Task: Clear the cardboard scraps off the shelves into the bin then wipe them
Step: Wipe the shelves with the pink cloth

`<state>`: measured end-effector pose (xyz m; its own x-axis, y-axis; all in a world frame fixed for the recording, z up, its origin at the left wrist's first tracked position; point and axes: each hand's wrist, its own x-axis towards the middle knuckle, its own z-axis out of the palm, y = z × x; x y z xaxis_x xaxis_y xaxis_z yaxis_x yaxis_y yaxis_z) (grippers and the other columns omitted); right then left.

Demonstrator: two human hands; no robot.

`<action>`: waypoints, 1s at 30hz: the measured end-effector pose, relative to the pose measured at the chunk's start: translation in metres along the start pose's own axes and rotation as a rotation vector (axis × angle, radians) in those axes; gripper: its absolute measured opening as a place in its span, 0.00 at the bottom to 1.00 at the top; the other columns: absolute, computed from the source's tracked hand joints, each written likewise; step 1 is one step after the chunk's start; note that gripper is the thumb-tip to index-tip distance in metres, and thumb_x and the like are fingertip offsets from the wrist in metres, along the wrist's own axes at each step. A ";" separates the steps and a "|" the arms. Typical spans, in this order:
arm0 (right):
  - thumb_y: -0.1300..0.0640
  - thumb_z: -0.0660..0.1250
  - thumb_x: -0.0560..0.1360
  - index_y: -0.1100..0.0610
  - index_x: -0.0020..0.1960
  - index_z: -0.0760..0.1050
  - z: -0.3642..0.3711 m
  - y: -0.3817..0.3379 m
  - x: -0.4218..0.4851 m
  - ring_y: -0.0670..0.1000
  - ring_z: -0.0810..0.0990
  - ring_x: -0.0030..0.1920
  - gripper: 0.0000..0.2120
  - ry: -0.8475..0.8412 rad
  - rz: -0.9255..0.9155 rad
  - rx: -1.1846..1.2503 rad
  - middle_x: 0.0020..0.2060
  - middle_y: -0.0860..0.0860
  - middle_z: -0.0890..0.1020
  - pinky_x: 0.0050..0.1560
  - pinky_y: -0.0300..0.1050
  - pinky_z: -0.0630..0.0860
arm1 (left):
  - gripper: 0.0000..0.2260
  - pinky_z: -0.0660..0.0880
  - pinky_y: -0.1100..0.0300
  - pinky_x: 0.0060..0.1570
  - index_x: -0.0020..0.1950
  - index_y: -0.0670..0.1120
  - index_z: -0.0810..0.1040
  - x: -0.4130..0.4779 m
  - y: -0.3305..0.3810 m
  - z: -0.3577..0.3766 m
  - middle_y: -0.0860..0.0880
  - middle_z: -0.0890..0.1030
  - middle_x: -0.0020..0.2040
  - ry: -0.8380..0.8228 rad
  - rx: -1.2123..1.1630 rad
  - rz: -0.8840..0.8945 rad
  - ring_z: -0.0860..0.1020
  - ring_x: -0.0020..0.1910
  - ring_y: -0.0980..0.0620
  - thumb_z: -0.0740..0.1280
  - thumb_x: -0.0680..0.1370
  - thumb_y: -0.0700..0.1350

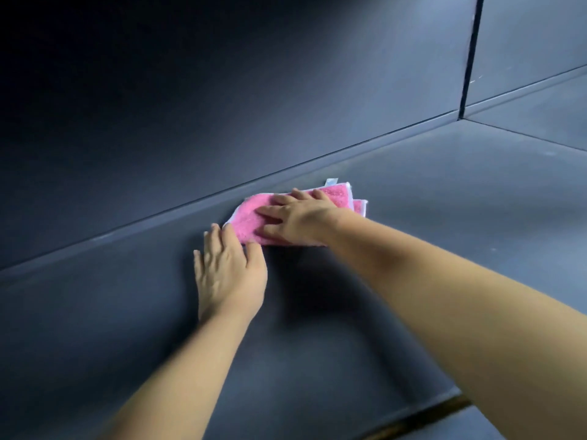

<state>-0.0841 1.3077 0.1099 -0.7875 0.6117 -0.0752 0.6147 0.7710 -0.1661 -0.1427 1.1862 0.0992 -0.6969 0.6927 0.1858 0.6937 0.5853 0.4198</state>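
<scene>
My right fingers (pixel 270 212) lie spread and flat, pressing the pink cloth (pixel 247 217) onto the shelf (pixel 428 233), and my right hand (pixel 298 217) covers most of it. My left fingers (pixel 219 239) are straight and close together, their tips touching the cloth's near-left corner; my left hand (pixel 228 274) holds nothing. I see no cardboard scraps around the cloth, so I judge this shelf cleared and the wiping under way. Other shelves and the bin are out of view. The back wall (pixel 222 106) runs just behind the cloth, and a divider (pixel 470 58) stands well to its right. Bare shelf opens on both sides of the cloth and toward me, up to the front edge (pixel 444 403).
</scene>
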 end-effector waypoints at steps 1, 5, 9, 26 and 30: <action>0.36 0.47 0.77 0.41 0.75 0.50 -0.003 0.009 0.006 0.56 0.47 0.76 0.27 0.020 0.053 0.007 0.77 0.46 0.50 0.74 0.61 0.46 | 0.22 0.41 0.55 0.74 0.75 0.44 0.53 -0.002 0.001 0.000 0.46 0.51 0.78 0.010 0.008 0.006 0.48 0.77 0.51 0.50 0.81 0.45; 0.36 0.45 0.77 0.42 0.75 0.50 -0.008 0.027 0.022 0.61 0.44 0.76 0.28 0.000 0.307 0.016 0.77 0.49 0.49 0.71 0.66 0.44 | 0.23 0.42 0.54 0.74 0.75 0.43 0.53 0.000 -0.001 0.003 0.46 0.52 0.78 0.032 -0.004 0.039 0.48 0.77 0.51 0.50 0.81 0.46; 0.40 0.48 0.79 0.42 0.75 0.49 0.001 -0.030 0.024 0.58 0.47 0.76 0.26 -0.015 0.007 -0.038 0.77 0.48 0.49 0.73 0.63 0.47 | 0.22 0.43 0.54 0.74 0.75 0.43 0.53 0.006 -0.004 0.003 0.45 0.52 0.77 0.047 -0.052 0.016 0.49 0.77 0.50 0.49 0.81 0.45; 0.40 0.47 0.79 0.42 0.75 0.43 0.025 -0.090 -0.141 0.57 0.38 0.76 0.27 -0.048 -0.342 -0.035 0.77 0.50 0.41 0.72 0.60 0.33 | 0.20 0.39 0.56 0.74 0.73 0.46 0.59 -0.005 -0.050 -0.051 0.48 0.54 0.77 0.035 -0.077 0.067 0.52 0.76 0.51 0.51 0.81 0.47; 0.32 0.40 0.72 0.38 0.74 0.43 0.030 -0.082 -0.164 0.53 0.37 0.76 0.31 -0.079 -0.376 -0.035 0.77 0.46 0.41 0.69 0.51 0.30 | 0.21 0.39 0.54 0.74 0.73 0.44 0.59 -0.014 -0.084 -0.062 0.47 0.52 0.77 0.011 -0.015 -0.024 0.50 0.76 0.50 0.51 0.81 0.47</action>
<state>-0.0066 1.1387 0.1062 -0.9584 0.2706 -0.0911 0.2824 0.9453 -0.1634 -0.2027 1.1007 0.1166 -0.7151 0.6739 0.1857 0.6743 0.5951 0.4372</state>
